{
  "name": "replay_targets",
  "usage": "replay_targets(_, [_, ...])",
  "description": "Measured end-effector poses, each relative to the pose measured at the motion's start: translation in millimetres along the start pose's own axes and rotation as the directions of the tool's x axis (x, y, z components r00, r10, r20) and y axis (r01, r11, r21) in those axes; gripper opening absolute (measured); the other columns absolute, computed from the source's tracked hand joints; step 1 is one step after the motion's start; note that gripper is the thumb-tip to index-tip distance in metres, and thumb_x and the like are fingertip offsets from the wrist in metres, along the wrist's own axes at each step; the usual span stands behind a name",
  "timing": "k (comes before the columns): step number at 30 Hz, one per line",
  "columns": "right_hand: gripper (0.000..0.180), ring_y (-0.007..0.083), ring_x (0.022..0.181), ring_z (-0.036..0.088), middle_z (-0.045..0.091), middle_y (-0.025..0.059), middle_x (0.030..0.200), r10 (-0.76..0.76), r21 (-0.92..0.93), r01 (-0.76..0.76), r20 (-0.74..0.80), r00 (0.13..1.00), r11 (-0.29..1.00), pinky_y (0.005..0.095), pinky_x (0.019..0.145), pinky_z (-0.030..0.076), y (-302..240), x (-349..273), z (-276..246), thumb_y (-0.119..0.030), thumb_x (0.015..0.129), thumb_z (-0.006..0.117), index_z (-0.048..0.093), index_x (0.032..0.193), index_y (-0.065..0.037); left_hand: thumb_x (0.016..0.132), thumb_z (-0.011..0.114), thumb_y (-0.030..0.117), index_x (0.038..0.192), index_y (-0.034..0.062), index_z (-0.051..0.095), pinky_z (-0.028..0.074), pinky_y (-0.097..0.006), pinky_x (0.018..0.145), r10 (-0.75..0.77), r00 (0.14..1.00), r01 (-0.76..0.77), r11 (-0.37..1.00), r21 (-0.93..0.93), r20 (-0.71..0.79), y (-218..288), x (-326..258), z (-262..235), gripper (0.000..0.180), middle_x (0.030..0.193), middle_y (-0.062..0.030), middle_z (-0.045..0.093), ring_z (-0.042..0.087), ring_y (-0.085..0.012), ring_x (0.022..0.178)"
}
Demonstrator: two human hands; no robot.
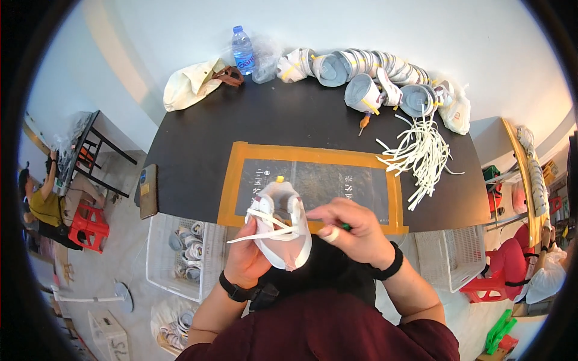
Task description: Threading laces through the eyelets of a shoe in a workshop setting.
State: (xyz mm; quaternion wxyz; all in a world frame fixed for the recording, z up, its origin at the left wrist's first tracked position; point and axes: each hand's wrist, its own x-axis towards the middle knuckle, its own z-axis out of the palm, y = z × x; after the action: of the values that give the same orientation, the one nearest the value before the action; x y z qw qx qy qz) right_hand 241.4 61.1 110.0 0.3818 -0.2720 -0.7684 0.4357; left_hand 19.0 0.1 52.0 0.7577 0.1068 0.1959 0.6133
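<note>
Lacing step in hand: left hand (pixel 248 257) cups the white shoe (pixel 282 231) from below, just off the near edge of the black bench (pixel 198 144), right hand (pixel 352 231) fingers pinched on the white lace (pixel 265 230), likely threading the next eyelet.

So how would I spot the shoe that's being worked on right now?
Start at the black table and its orange-bordered mat. At the near edge, the left hand cradles a small white shoe, the only one off the far-edge row.
</note>
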Motion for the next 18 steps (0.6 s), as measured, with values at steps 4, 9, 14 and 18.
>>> replay_targets(4, [0.018, 0.02, 0.076, 0.059, 0.058, 0.0054, 0.081, -0.113, 0.053, 0.109, 0.067, 0.991, 0.993, 0.0284, 0.07, 0.048, 19.2, -0.2, 18.1, -0.009, 0.083, 0.074, 0.069, 0.1, -0.009, 0.098, 0.056, 0.035, 0.133, 0.0069, 0.047, 0.05, -0.042, 0.096, -0.088, 0.99, 0.087, 0.996, 0.017, 0.114, -2.2, -0.5, -7.0, 0.046, 0.116, -0.0141, 0.064, 0.063, -0.0254, 0.106])
replay_targets(9, [0.011, 0.0139, 0.082, 0.058, 0.059, 0.0022, 0.088, 0.059, 0.176, -0.09, 0.173, 0.983, 0.98, 0.0277, 0.071, 0.048, 22.3, -3.3, 18.7, -0.011, 0.085, 0.074, 0.067, 0.093, -0.009, 0.098, 0.058, 0.032, 0.141, 0.0073, 0.045, 0.046, -0.04, 0.103, -0.075, 0.996, 0.083, 0.966, 0.245, -0.042, -2.0, -1.6, 22.6, 0.051, 0.132, -0.0055, 0.057, 0.056, -0.0216, 0.121])
replay_targets(14, [0.006, 0.0079, 0.085, 0.054, 0.059, -0.0023, 0.094, 0.158, 0.568, -0.177, 0.084, 0.984, 0.804, 0.025, 0.079, 0.045, 8.3, 2.7, 16.9, -0.011, 0.089, 0.07, 0.064, 0.09, -0.009, 0.097, 0.06, 0.024, 0.142, 0.0073, 0.045, 0.043, -0.039, 0.106, -0.044, 0.998, 0.051, 0.959, 0.28, -0.034, -7.2, 6.0, 19.1, 0.05, 0.136, -0.0051, 0.054, 0.053, -0.0201, 0.125])
replay_targets(18, [0.007, 0.0041, 0.077, 0.05, 0.059, -0.0037, 0.085, 0.368, 0.652, -0.318, 0.063, 0.928, 0.689, 0.0219, 0.069, 0.042, 9.9, 0.2, 7.8, -0.011, 0.092, 0.068, 0.063, 0.092, -0.006, 0.094, 0.062, 0.008, 0.139, 0.0065, 0.047, 0.043, -0.037, 0.105, 0.051, 0.998, -0.06, 0.916, 0.396, 0.032, -12.7, 14.6, 17.8, 0.048, 0.134, -0.0043, 0.055, 0.053, -0.0186, 0.124])
